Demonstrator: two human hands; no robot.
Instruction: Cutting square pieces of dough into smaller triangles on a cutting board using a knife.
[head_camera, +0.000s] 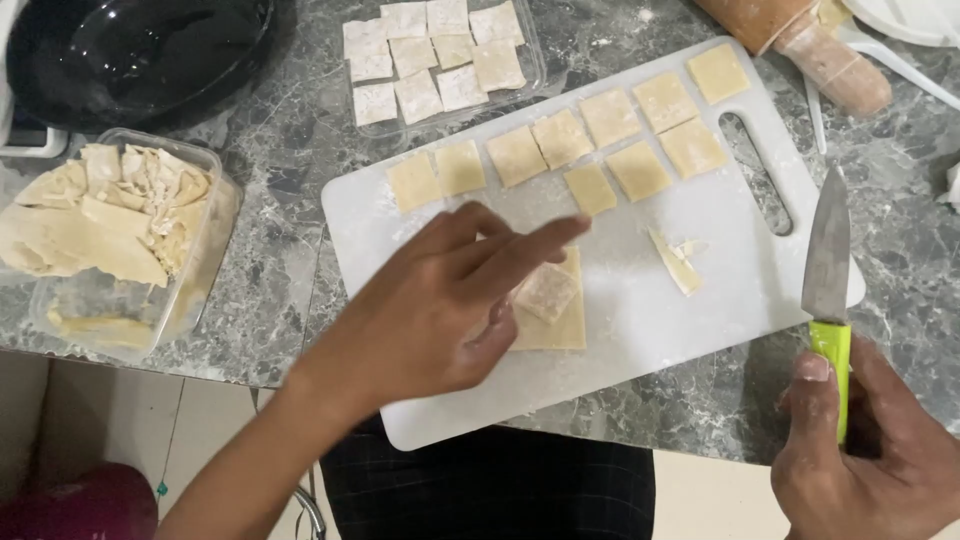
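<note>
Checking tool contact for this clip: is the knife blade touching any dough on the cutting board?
No, the knife is held up in the right hand at the edge of the cutting board, apart from every dough square.

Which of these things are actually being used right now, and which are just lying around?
In use:
left hand over the dough stack
right hand holding the green-handled knife
cutting board
cut dough squares

Lying about:
black pan
tub of dough scraps
rolling pin
tray of floured squares
</note>
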